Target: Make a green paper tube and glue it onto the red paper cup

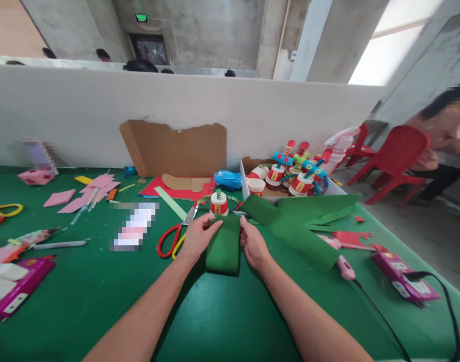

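A folded strip of green paper (223,249) is between my two hands, just above the green tabletop. My left hand (200,234) pinches its upper left edge between thumb and fingers. At the upper right edge, my right hand (253,242) grips the same paper with its fingers closed. Right behind the paper stands a red and white paper cup figure (218,202) with springy folded green arms. Scissors (172,237) with red and yellow handles lie beside my left hand. A large cut sheet of green paper (294,216) spreads to the right of my right hand.
A box (245,185) at the back right holds several cup figures. Cardboard (177,148) leans on the white partition (101,110). A pink glue gun (346,268) with a cord and a purple power strip (403,276) lie right. Pink paper pieces (96,188) lie left. A person sits far right.
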Demonstrator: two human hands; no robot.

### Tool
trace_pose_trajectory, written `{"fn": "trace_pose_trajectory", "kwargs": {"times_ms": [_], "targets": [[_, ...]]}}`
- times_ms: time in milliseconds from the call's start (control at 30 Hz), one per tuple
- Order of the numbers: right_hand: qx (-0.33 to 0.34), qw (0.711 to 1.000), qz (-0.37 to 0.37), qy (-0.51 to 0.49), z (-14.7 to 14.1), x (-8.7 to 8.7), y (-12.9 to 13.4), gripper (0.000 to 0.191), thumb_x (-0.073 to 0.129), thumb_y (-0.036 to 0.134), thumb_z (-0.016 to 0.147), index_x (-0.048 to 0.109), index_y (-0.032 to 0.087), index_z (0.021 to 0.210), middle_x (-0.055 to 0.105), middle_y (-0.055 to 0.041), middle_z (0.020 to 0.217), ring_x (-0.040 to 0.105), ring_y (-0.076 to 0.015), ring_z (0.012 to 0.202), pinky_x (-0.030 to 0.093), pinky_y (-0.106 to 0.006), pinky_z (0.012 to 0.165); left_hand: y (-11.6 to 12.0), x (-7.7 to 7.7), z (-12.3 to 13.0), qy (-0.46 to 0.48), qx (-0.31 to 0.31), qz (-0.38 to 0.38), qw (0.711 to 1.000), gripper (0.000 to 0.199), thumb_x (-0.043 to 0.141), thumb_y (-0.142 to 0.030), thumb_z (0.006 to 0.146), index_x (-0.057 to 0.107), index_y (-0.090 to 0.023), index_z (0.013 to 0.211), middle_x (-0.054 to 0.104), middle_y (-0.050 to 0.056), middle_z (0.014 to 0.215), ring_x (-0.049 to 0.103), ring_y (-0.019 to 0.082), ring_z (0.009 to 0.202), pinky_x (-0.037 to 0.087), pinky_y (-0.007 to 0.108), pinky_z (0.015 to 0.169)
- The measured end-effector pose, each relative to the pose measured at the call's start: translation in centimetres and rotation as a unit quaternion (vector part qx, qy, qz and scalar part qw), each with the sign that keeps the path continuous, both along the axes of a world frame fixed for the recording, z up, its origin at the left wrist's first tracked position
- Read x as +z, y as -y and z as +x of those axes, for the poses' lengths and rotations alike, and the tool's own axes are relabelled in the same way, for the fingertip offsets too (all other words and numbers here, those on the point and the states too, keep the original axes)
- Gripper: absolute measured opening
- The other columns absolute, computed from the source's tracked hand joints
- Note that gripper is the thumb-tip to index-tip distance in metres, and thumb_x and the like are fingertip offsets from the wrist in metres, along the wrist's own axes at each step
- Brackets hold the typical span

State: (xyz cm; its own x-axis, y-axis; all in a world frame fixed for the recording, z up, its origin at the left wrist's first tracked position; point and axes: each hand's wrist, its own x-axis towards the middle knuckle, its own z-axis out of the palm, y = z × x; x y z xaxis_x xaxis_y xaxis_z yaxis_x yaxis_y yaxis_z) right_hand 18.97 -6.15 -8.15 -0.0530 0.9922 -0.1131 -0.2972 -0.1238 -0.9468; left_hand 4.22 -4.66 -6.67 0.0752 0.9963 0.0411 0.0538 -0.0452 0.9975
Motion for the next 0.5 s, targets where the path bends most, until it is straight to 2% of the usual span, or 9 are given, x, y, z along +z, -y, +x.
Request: {"fn": "trace_pose_trajectory", "kwargs": {"times_ms": [100,200,500], "targets": [[0.037,0.998,0.005,-0.040,-0.09,0.45,0.29,0.042,0.068,0.060,0.069,0.069,0.022,0.087,0.072,-0.0018,0.079,0.066,-0.0210,0.079,0.052,-0.031,0.070,-0.05,-0.05,0.03,0.009,-0.003,-0.002,1.000,0.033,0.070,-0.050,0.065,0.057,-0.019,0.067,0.061,-0.003,0.061,0.053,0.012,0.057,0.044,0.023,0.054],[0.045,0.998,0.030,-0.033,-0.10,0.51,0.43,0.037,0.072,0.054,0.068,0.069,0.023,0.089,0.072,-0.0003,0.083,0.066,-0.0199,0.080,0.052,-0.031,0.071,-0.05,-0.05,0.05,0.018,0.003,-0.005,1.000,0.031,0.070,-0.047,0.064,0.057,-0.018,0.065,0.060,-0.004,0.060,0.052,0.011,0.056,0.044,0.023,0.053],[0.037,0.998,0.053,-0.009,-0.10,-0.22,0.16,0.040,0.071,0.055,0.071,0.070,0.021,0.091,0.072,-0.0005,0.081,0.064,-0.0188,0.076,0.052,-0.031,0.071,0.03,0.00,0.08,0.040,0.017,-0.024,0.999,0.032,0.073,-0.045,0.061,0.058,-0.017,0.064,0.060,-0.004,0.058,0.051,0.010,0.054,0.042,0.021,0.052]]}}
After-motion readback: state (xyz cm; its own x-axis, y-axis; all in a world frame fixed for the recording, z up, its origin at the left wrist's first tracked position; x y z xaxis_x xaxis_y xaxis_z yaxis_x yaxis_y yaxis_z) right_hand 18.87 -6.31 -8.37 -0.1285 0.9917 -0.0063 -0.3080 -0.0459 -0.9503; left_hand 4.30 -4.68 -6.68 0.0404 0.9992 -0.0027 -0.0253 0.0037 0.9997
